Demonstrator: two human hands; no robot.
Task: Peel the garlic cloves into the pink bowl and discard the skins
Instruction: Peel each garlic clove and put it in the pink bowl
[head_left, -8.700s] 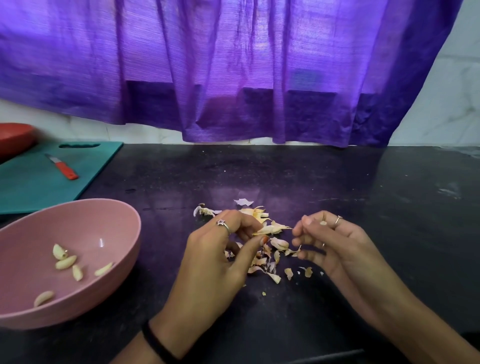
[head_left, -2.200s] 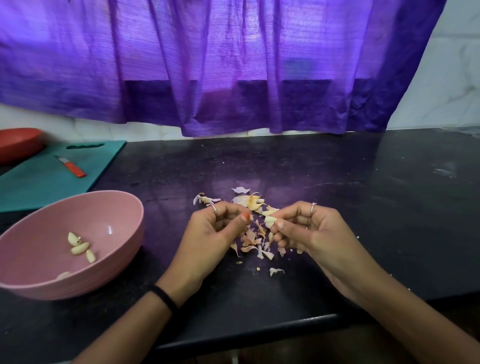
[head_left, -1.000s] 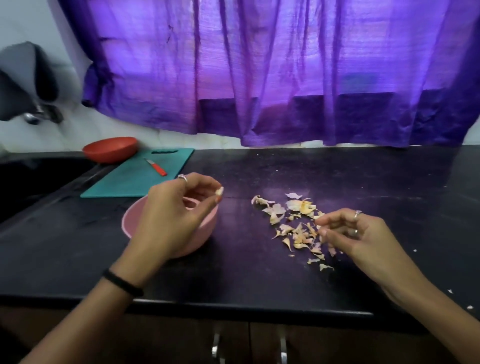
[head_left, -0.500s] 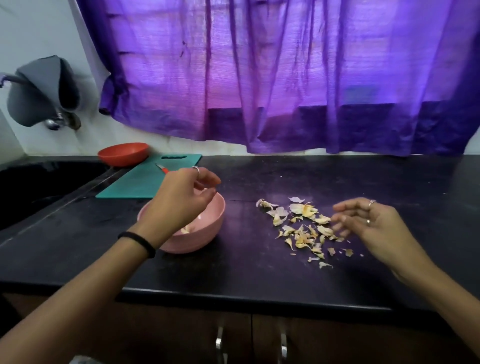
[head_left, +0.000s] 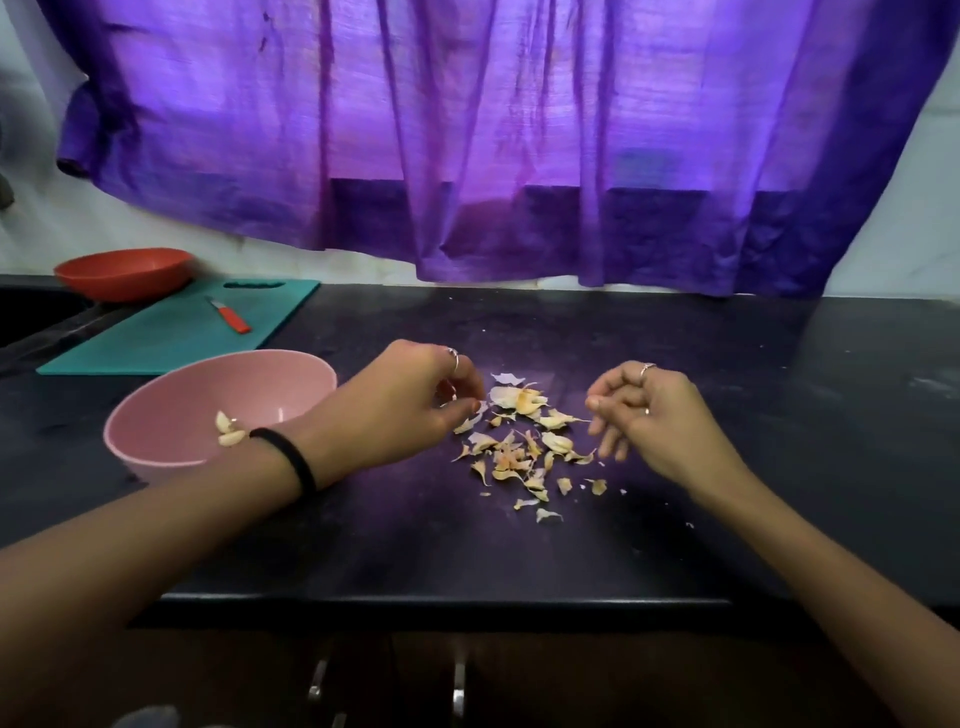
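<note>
Over the skins (head_left: 522, 441), my left hand (head_left: 410, 410) and right hand (head_left: 644, 410) hang loosely curled, holding nothing; a careless sweep could scatter flakes into the pink bowl (head_left: 171, 415).

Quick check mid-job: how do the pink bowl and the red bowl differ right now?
The pink bowl stands near the front of the counter beside the left forearm; the red bowl sits far back by the wall, overlapping the teal cutting board. The pink bowl holds peeled garlic cloves; nothing shows in the red bowl from this angle. The pink bowl looks deeper, the red one shallower. Both are round and upright.
</note>
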